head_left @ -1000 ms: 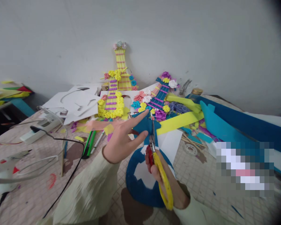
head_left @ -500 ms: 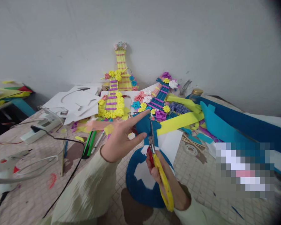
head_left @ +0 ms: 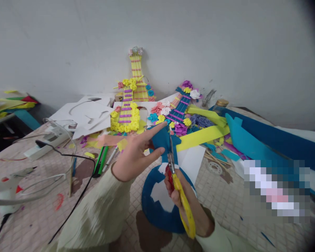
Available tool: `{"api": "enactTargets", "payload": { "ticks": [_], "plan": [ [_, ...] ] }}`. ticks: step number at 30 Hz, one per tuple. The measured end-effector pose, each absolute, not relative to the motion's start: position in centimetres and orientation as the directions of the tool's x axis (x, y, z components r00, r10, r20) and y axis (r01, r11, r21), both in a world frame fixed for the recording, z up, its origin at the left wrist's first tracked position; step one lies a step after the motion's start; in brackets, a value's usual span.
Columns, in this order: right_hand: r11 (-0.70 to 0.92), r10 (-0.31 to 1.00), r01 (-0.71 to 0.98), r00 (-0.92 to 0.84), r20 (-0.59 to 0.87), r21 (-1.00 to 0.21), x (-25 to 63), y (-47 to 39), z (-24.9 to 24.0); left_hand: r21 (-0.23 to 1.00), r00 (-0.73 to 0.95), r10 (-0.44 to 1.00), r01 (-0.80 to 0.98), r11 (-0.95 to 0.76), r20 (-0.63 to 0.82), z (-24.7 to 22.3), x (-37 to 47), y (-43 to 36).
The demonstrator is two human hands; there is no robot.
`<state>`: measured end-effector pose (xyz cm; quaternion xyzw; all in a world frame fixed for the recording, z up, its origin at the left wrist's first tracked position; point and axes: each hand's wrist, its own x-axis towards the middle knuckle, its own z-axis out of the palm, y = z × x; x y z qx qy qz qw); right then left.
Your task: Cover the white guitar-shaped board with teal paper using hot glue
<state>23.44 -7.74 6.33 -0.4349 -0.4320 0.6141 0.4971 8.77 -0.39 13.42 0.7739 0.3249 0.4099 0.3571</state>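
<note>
A blue guitar-shaped paper cutout [head_left: 153, 218] with a white patch in its round body is held up in front of me. My left hand [head_left: 138, 154] grips its upper end, with index finger and thumb spread along the blue paper; the other fingers are hidden behind. In my right hand [head_left: 185, 196] are scissors [head_left: 183, 204] with yellow and red handles. Their blades point away from me and lie against the right edge of the cutout's upper end. Behind my hands stand small guitar-shaped models [head_left: 126, 108] with paper flowers and purple strips.
To the left are a glue gun [head_left: 7, 194], a white power strip [head_left: 48, 141], cords, a green cutter knife [head_left: 101, 161] and a white pen [head_left: 110, 160]. White cut sheets [head_left: 86, 113] lie at the back. Blue sheets [head_left: 273, 140] and a yellow strip [head_left: 204, 136] are on the right.
Almost nothing differs. The scissors and my right hand have shifted very slightly; my left hand stays on the blue cutout.
</note>
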Motion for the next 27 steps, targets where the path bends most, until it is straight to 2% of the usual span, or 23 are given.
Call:
{"api": "enactTargets", "payload": {
  "ticks": [3,6,15,22,27],
  "plan": [
    [-0.224,0.972,-0.285,-0.138,-0.192,-0.932,23.4,-7.9,6.4,0.824,0.45,0.798,0.203,-0.529,0.401,13.5,8.8,-0.5],
    [-0.248,0.967,-0.306,-0.14,-0.214,-0.919,23.4,-8.0,6.4,0.838,0.455,0.798,0.176,-0.516,0.396,13.5,8.9,-0.5],
    [-0.243,0.967,-0.301,-0.151,-0.205,-0.922,23.6,-7.9,5.8,0.852,0.455,0.798,0.143,-0.504,0.396,13.3,9.0,-0.5],
    [-0.16,0.978,-0.309,-0.175,-0.109,-0.938,23.7,-8.2,4.7,0.839,0.455,0.789,0.147,-0.524,0.413,13.3,8.9,-0.4],
    [-0.164,0.976,-0.305,-0.186,-0.111,-0.938,23.6,-8.0,4.3,0.836,0.454,0.794,0.168,-0.523,0.405,13.3,8.9,-0.4]
  ]
}}
